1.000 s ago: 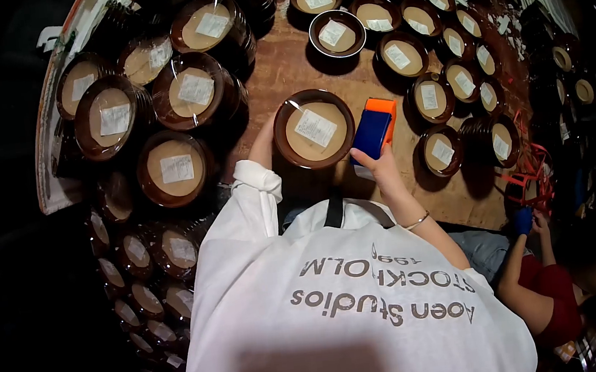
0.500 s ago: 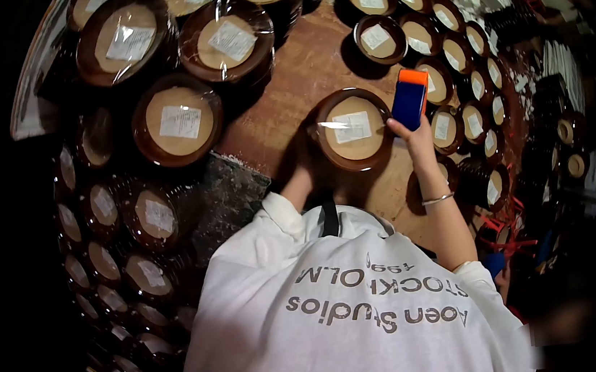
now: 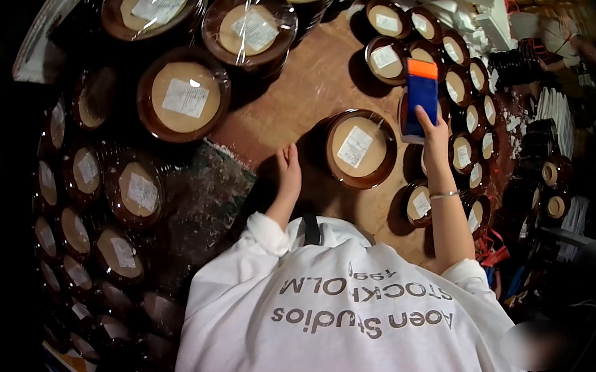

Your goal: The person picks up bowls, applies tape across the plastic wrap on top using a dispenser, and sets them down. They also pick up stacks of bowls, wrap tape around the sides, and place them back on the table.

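A glossy brown dish [image 3: 360, 149], with a beige centre and a white printed label, stands on the brown tabletop in front of me. My left hand [image 3: 289, 169] is just left of this dish, apart from it, with its fingers stretched out and nothing in them. In my right hand [image 3: 434, 128] is a blue handheld device with an orange end [image 3: 422, 93]; its exact kind does not show. The device is to the right of the middle dish, over the edge of the right-hand group of labelled dishes [image 3: 385, 57].
Stacks of film-wrapped dishes [image 3: 250, 30] stand at the upper left, and a single labelled dish [image 3: 183, 96] is nearer. More dishes [image 3: 140, 192] crowd the dark left side. Dark stacked wares [image 3: 551, 174] and red strips [image 3: 492, 249] are at the right.
My left hand has come away from the middle dish to its left. The device has moved slightly in my right hand's grip, and the camera view has shifted.
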The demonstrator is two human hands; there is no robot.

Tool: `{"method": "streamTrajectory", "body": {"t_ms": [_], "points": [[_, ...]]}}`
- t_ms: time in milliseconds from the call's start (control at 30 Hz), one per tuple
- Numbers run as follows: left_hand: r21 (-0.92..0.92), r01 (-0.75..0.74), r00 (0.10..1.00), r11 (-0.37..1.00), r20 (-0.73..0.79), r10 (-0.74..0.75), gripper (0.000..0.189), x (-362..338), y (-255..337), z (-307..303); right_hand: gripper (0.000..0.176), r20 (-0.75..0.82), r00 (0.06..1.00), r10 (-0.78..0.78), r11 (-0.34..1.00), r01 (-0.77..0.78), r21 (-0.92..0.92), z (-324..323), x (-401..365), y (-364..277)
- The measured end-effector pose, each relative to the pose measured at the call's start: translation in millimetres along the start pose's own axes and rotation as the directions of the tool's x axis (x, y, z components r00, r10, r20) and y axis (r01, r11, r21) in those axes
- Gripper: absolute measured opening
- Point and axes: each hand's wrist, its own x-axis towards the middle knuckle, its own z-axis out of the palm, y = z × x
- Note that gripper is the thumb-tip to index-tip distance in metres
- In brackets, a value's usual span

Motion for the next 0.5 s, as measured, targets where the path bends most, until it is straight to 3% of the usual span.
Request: {"method": "streamTrajectory", "body": {"t_ms": [33,67,133,200,267,333,367,467,500], "points": [[0.134,-0.175,0.984,0.975,-0.003,0.177,0.039,-9.2,41.2,1.6,0.034,-0.007,1.0,0.014,0.992,-0.013,0.122,-5.1,-12.2,-11.7],[0.143,-0.407,0.904,0.902,-0.08,0.421,0.031,-20.9,83.2,13.1,0.038,0.024,0.998,-0.051,0.937,0.039,0.346,-8.9,-24.0,-16.0],[0.182,-0.744,0.666,0.643,0.135,0.733,0.039,-39.6,152.4,24.0,0.045,0.207,0.973,-0.103,0.783,-0.049,0.62,-18.5,-53.7,-23.8],[0.21,-0.875,0.481,0.437,0.486,0.73,0.039,-71.9,199.4,41.1,0.045,0.33,0.905,-0.269,0.632,-0.093,0.769,-17.9,-81.4,-24.3],[0.133,-0.964,0.257,0.231,0.689,0.678,0.035,-98.0,218.0,61.3,0.05,0.4,0.855,-0.332,0.6,-0.136,0.788,-11.3,-109.6,-31.4],[0.094,-0.974,0.211,0.205,0.704,0.679,0.033,-112.2,219.3,74.5,0.059,0.381,0.885,-0.268,0.586,-0.164,0.793,-8.8,-130.4,-26.9],[0.103,-0.977,0.203,0.186,0.708,0.676,0.031,-118.9,219.2,75.0,0.068,0.467,0.839,-0.278,0.6,-0.228,0.767,-7.9,-139.7,-34.9],[0.059,-0.992,0.123,0.115,0.702,0.701,0.028,-132.7,213.6,64.3,0.072,0.572,0.761,-0.307,0.624,-0.293,0.724,-12.7,-153.4,-31.2],[0.087,-0.988,0.152,0.128,0.701,0.696,0.026,-139.1,214.3,62.3,0.072,0.566,0.763,-0.313,0.615,-0.291,0.733,-15.2,-156.5,-30.0]]}}
